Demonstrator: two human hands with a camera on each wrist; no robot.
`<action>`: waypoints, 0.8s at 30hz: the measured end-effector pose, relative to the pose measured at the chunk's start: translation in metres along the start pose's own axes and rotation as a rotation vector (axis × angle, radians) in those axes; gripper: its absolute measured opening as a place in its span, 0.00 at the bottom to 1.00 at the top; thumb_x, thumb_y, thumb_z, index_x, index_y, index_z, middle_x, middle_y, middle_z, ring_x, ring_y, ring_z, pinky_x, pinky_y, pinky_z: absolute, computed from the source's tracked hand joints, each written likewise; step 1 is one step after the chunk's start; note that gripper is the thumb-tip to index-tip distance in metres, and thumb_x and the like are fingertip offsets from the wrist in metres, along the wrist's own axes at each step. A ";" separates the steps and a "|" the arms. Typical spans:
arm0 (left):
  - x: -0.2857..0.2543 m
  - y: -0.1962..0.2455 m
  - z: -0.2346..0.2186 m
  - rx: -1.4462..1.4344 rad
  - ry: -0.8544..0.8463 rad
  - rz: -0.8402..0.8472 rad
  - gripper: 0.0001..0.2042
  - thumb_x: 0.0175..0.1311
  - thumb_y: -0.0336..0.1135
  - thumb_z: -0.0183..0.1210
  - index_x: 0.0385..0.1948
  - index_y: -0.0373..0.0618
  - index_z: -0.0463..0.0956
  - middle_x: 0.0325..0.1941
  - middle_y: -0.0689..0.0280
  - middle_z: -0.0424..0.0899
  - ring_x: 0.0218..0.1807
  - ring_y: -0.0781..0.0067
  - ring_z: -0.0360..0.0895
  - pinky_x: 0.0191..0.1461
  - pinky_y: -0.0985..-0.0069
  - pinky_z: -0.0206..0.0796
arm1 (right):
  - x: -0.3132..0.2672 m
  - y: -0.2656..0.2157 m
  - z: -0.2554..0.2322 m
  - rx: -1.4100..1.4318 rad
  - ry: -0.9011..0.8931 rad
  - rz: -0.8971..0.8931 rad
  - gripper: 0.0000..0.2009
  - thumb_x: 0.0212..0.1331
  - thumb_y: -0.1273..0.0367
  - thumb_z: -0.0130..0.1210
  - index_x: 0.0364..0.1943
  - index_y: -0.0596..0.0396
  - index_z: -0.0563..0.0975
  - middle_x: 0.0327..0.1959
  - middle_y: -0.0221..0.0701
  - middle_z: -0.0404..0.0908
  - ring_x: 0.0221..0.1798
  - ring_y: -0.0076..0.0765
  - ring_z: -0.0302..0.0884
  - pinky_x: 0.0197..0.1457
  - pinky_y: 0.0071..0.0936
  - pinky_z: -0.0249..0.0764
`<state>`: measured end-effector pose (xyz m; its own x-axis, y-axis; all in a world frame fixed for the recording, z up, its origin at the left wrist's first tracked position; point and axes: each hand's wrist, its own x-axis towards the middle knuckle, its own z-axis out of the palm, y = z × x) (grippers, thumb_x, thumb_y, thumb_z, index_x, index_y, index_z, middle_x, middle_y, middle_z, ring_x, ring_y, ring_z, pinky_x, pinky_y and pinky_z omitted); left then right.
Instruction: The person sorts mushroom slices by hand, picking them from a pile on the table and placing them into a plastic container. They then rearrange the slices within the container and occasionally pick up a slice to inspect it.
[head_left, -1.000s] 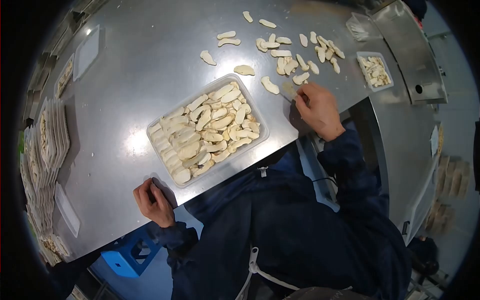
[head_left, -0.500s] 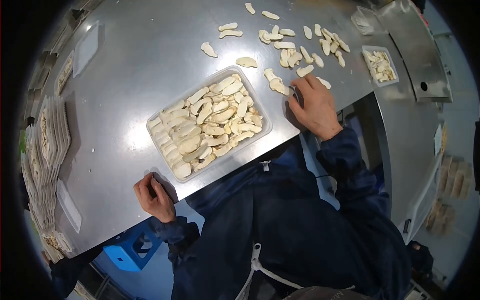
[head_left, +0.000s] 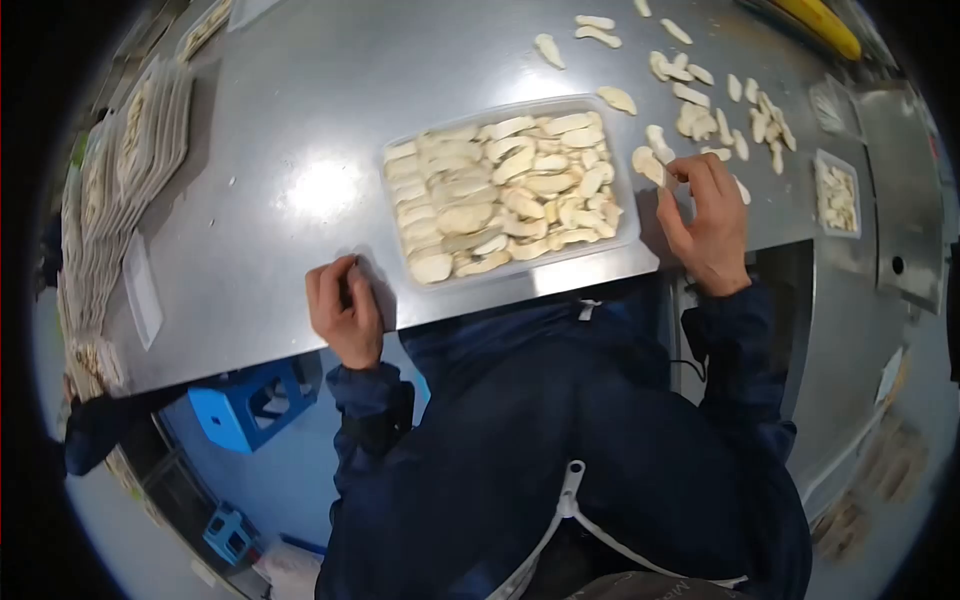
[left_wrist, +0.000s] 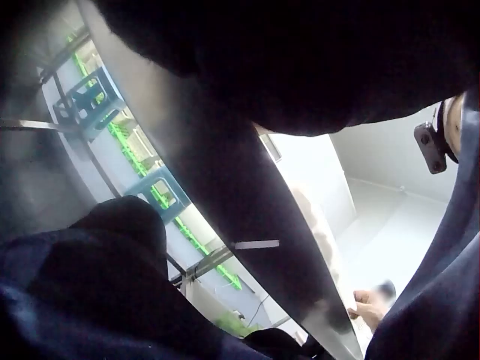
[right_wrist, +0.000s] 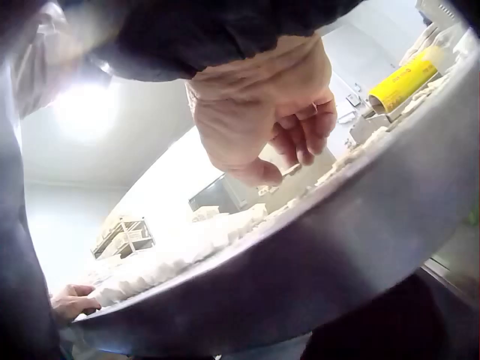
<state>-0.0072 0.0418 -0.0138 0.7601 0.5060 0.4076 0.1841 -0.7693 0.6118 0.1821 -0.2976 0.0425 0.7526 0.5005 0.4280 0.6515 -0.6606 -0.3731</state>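
Note:
My right hand (head_left: 705, 220) is at the table's front edge, right of the tray. Between its thumb and fingers it pinches a pale mushroom slice (head_left: 648, 166), which overlaps another slice (head_left: 657, 140) in the head view. From the right wrist, the slice shows at the fingertips of the right hand (right_wrist: 262, 120). My left hand (head_left: 345, 310) rests on the table edge left of the tray, fingers loosely curled, holding nothing. Between the hands sits a clear plastic tray (head_left: 628, 215) full of mushroom slices, lined up in rows at left and looser at right.
Several loose slices (head_left: 692, 122) lie scattered at the back right of the steel table (head_left: 290, 130). Beyond them stands a small tub (head_left: 838, 195) of slices. Stacked trays (head_left: 130, 180) stand at the left, and a blue stool (head_left: 250, 405) is below the table edge.
The head view has turned, so the table appears shifted right and downward at left. My right hand brought the pinched slice beside another one. The left hand has stayed at the edge.

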 end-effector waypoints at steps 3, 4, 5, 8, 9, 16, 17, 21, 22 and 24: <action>0.002 0.002 0.001 -0.024 0.020 0.023 0.06 0.62 0.21 0.56 0.38 0.36 0.80 0.35 0.60 0.77 0.33 0.66 0.75 0.36 0.75 0.68 | 0.014 -0.044 0.009 0.115 -0.055 -0.202 0.11 0.47 0.75 0.60 0.37 0.57 0.75 0.34 0.38 0.75 0.38 0.47 0.74 0.40 0.40 0.69; 0.002 0.003 0.000 -0.029 0.015 -0.009 0.06 0.62 0.21 0.56 0.38 0.37 0.80 0.35 0.60 0.77 0.32 0.68 0.75 0.34 0.76 0.67 | 0.017 -0.059 0.015 0.144 -0.071 -0.281 0.11 0.47 0.75 0.60 0.37 0.58 0.74 0.35 0.38 0.75 0.38 0.47 0.74 0.40 0.39 0.69; 0.001 0.005 0.000 -0.035 0.012 -0.041 0.06 0.61 0.21 0.56 0.38 0.37 0.81 0.35 0.60 0.77 0.32 0.69 0.75 0.33 0.77 0.67 | 0.018 -0.073 0.021 0.188 -0.142 -0.277 0.12 0.46 0.76 0.60 0.37 0.58 0.74 0.35 0.38 0.74 0.40 0.45 0.74 0.43 0.37 0.69; 0.000 0.006 -0.001 -0.069 0.000 -0.101 0.07 0.64 0.22 0.55 0.39 0.35 0.80 0.36 0.60 0.78 0.36 0.69 0.75 0.40 0.76 0.68 | 0.016 -0.092 0.043 0.275 -0.233 -0.344 0.13 0.45 0.77 0.60 0.38 0.59 0.75 0.36 0.38 0.74 0.41 0.46 0.74 0.44 0.37 0.69; -0.001 0.006 -0.001 -0.055 -0.001 -0.108 0.07 0.64 0.22 0.55 0.39 0.35 0.80 0.36 0.60 0.78 0.35 0.69 0.76 0.40 0.76 0.68 | 0.016 -0.097 0.047 0.292 -0.253 -0.353 0.14 0.45 0.77 0.61 0.39 0.59 0.76 0.37 0.39 0.75 0.41 0.47 0.75 0.45 0.38 0.70; -0.002 0.002 -0.002 -0.069 -0.004 -0.111 0.07 0.65 0.23 0.55 0.40 0.34 0.80 0.36 0.61 0.79 0.35 0.71 0.75 0.39 0.76 0.68 | 0.022 -0.084 0.037 0.428 -0.257 -0.118 0.10 0.48 0.75 0.60 0.35 0.61 0.75 0.32 0.38 0.73 0.36 0.42 0.74 0.43 0.33 0.69; -0.003 0.002 -0.002 -0.101 0.001 -0.114 0.06 0.65 0.23 0.55 0.40 0.34 0.80 0.36 0.61 0.79 0.35 0.72 0.75 0.40 0.76 0.67 | 0.023 -0.080 0.035 0.495 -0.261 -0.011 0.09 0.49 0.75 0.60 0.35 0.61 0.75 0.31 0.38 0.73 0.35 0.41 0.74 0.42 0.31 0.69; 0.002 0.015 -0.021 -0.158 0.017 -0.119 0.06 0.66 0.23 0.55 0.40 0.35 0.80 0.36 0.64 0.79 0.37 0.76 0.73 0.44 0.78 0.65 | 0.018 -0.076 0.027 1.222 -0.396 0.592 0.08 0.56 0.74 0.53 0.39 0.62 0.77 0.35 0.32 0.78 0.34 0.28 0.71 0.42 0.25 0.69; 0.004 0.024 -0.028 -0.211 -0.011 -0.095 0.06 0.66 0.23 0.54 0.39 0.36 0.79 0.35 0.65 0.78 0.39 0.77 0.72 0.45 0.79 0.64 | 0.017 -0.076 0.027 1.368 -0.394 0.599 0.11 0.59 0.72 0.50 0.42 0.64 0.77 0.39 0.32 0.79 0.36 0.26 0.70 0.45 0.25 0.68; 0.010 0.047 -0.038 -0.333 -0.181 -0.122 0.05 0.65 0.23 0.55 0.39 0.35 0.79 0.34 0.65 0.78 0.38 0.77 0.72 0.44 0.79 0.64 | 0.021 -0.082 0.026 1.505 -0.402 0.675 0.12 0.59 0.71 0.50 0.42 0.66 0.76 0.38 0.33 0.79 0.37 0.25 0.69 0.46 0.25 0.67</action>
<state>-0.0145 0.0257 0.0449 0.8485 0.4857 0.2102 0.0901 -0.5239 0.8470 0.1472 -0.2180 0.0604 0.7343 0.6292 -0.2547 -0.4423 0.1589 -0.8827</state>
